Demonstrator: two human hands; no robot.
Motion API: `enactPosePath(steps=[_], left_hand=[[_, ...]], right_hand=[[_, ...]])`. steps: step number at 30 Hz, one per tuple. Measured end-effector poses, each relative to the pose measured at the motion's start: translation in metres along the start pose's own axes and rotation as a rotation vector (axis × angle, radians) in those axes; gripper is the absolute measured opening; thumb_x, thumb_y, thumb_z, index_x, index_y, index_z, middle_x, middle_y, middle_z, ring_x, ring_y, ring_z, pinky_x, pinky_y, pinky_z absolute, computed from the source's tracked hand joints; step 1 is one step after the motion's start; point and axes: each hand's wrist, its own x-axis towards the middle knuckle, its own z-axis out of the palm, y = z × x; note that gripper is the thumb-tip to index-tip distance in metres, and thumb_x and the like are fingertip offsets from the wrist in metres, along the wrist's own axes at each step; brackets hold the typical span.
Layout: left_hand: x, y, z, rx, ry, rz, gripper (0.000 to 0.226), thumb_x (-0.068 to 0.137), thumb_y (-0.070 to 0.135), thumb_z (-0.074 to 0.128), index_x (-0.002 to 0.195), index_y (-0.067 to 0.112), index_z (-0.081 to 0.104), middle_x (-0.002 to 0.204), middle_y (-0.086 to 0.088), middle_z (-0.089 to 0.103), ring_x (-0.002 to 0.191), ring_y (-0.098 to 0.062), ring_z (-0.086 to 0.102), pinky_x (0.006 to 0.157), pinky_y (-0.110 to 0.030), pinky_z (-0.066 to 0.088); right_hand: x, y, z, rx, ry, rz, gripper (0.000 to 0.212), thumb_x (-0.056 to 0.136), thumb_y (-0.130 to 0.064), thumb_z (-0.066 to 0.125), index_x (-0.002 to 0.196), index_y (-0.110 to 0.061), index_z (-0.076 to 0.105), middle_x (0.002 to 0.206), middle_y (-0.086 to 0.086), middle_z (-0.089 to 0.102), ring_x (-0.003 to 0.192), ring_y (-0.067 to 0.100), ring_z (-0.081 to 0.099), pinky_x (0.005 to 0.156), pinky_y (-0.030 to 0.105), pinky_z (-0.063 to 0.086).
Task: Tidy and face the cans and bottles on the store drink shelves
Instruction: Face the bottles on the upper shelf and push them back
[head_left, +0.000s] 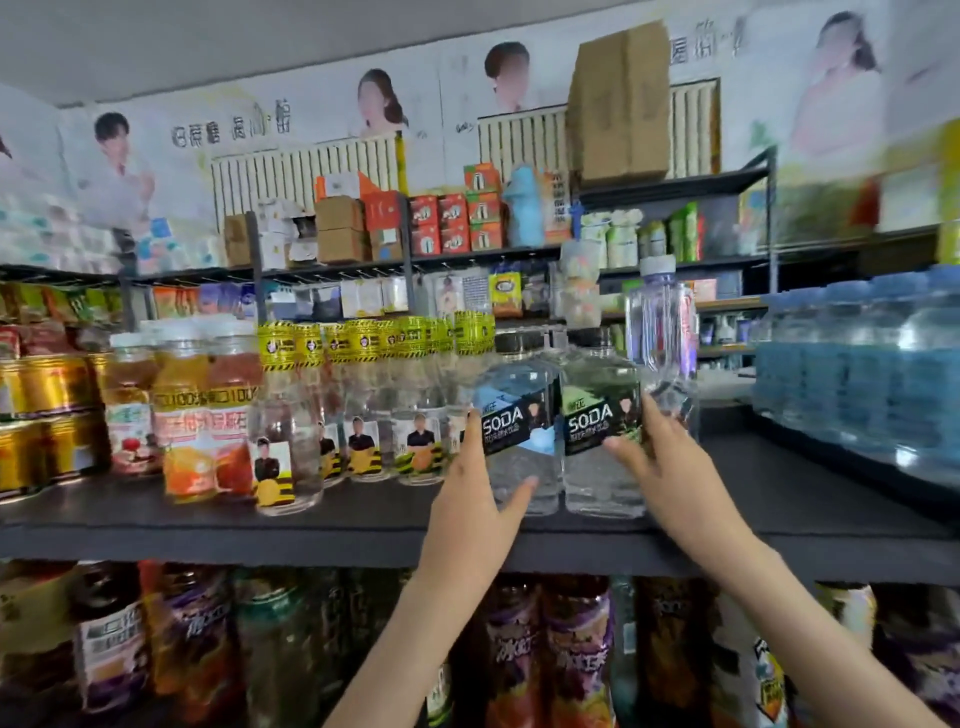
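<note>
Gripping left SODA bottle (519, 374) with my left hand (472, 488), right SODA bottle (597, 483) with my right hand (660, 462), fingers curled, near the shelf (805, 499) front edge, bare room rightward.

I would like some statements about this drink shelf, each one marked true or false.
1. The left hand holds the blue-label SODA bottle. True.
2. The right hand holds a gold can. False: it holds the green-label SODA bottle.
3. Both SODA bottles stand upright on the shelf. True.
4. The gold cans stand to the right of the SODA bottles. False: they are far to the left.
5. The tall clear bottle has no cap. False: it has a pale cap.
</note>
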Motion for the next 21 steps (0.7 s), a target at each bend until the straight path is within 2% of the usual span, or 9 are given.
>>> enactPosePath(steps=[4, 6, 8, 10, 13, 15, 17, 19, 21], left_hand=[[0.007, -0.005, -0.003, -0.002, -0.017, 0.053, 0.093, 0.089, 0.050, 0.056, 0.150, 0.028, -0.010, 0.151, -0.005, 0.034, 0.118, -0.024, 0.054, 0.091, -0.032, 0.047], [0.007, -0.004, -0.006, -0.017, -0.025, 0.089, 0.091, 0.090, 0.047, 0.056, 0.151, 0.025, -0.006, 0.148, -0.005, 0.039, 0.114, -0.020, 0.055, 0.083, -0.023, 0.043], [0.006, -0.004, -0.007, -0.042, -0.031, 0.111, 0.090, 0.089, 0.047, 0.057, 0.152, 0.025, -0.005, 0.150, -0.004, 0.035, 0.121, -0.021, 0.051, 0.090, -0.027, 0.042], [0.005, -0.003, -0.007, -0.061, -0.040, 0.108, 0.090, 0.089, 0.047, 0.057, 0.151, 0.026, -0.005, 0.152, -0.004, 0.032, 0.127, -0.023, 0.045, 0.099, -0.034, 0.039], [0.003, 0.000, -0.009, -0.027, -0.048, 0.109, 0.089, 0.091, 0.046, 0.054, 0.151, 0.023, -0.006, 0.148, -0.008, 0.037, 0.127, -0.023, 0.044, 0.098, -0.031, 0.038], [0.000, 0.003, -0.010, -0.013, -0.039, 0.117, 0.088, 0.092, 0.047, 0.051, 0.151, 0.021, -0.008, 0.148, -0.009, 0.037, 0.128, -0.023, 0.042, 0.097, -0.029, 0.038], [-0.005, 0.005, -0.010, 0.012, -0.021, 0.121, 0.086, 0.094, 0.048, 0.047, 0.150, 0.018, -0.010, 0.149, -0.009, 0.032, 0.132, -0.022, 0.037, 0.098, -0.027, 0.038], [-0.012, 0.006, -0.009, 0.051, 0.025, 0.121, 0.083, 0.095, 0.046, 0.046, 0.150, 0.014, -0.007, 0.151, -0.011, 0.024, 0.137, -0.024, 0.029, 0.103, -0.029, 0.036], [-0.020, 0.009, -0.007, 0.087, 0.103, 0.159, 0.080, 0.093, 0.042, 0.050, 0.151, 0.008, 0.006, 0.152, -0.017, 0.023, 0.138, -0.030, 0.028, 0.106, -0.037, 0.036]], right_hand=[[0.002, -0.006, 0.005, -0.050, 0.029, 0.052, 0.066, 0.098, -0.032, 0.046, 0.152, -0.018, 0.011, 0.141, 0.010, 0.045, 0.118, 0.027, 0.050, 0.083, 0.027, 0.037], [0.001, -0.007, 0.007, -0.049, 0.049, 0.071, 0.063, 0.099, -0.030, 0.044, 0.152, -0.019, 0.011, 0.137, 0.009, 0.049, 0.113, 0.024, 0.053, 0.072, 0.022, 0.035], [0.000, -0.008, 0.009, -0.052, 0.080, 0.081, 0.061, 0.100, -0.028, 0.042, 0.152, -0.019, 0.011, 0.133, 0.008, 0.053, 0.107, 0.022, 0.055, 0.066, 0.018, 0.031], [0.000, -0.009, 0.012, -0.072, 0.090, 0.085, 0.061, 0.101, -0.025, 0.041, 0.152, -0.018, 0.009, 0.131, 0.006, 0.055, 0.092, 0.014, 0.057, 0.062, 0.017, 0.033], [-0.004, -0.010, 0.016, -0.100, 0.093, 0.091, 0.062, 0.101, -0.018, 0.040, 0.152, -0.013, 0.004, 0.130, 0.003, 0.056, 0.067, -0.003, 0.047, 0.056, 0.008, 0.041], [-0.010, -0.014, 0.018, -0.110, 0.102, 0.079, 0.065, 0.101, -0.021, 0.042, 0.152, -0.012, 0.002, 0.126, 0.005, 0.057, 0.072, 0.000, 0.050, 0.058, 0.012, 0.041], [-0.016, -0.019, 0.019, -0.122, 0.125, 0.060, 0.071, 0.099, -0.029, 0.045, 0.152, -0.013, 0.001, 0.129, 0.010, 0.053, 0.099, 0.019, 0.058, 0.075, 0.025, 0.043], [-0.024, -0.025, 0.018, -0.173, 0.152, 0.041, 0.074, 0.097, -0.034, 0.048, 0.152, -0.013, 0.004, 0.145, 0.010, 0.038, 0.126, 0.026, 0.044, 0.094, 0.031, 0.038], [-0.034, -0.028, 0.015, -0.239, 0.213, -0.032, 0.070, 0.096, -0.033, 0.051, 0.151, -0.012, 0.012, 0.150, 0.008, 0.032, 0.135, 0.021, 0.033, 0.103, 0.027, 0.031]])
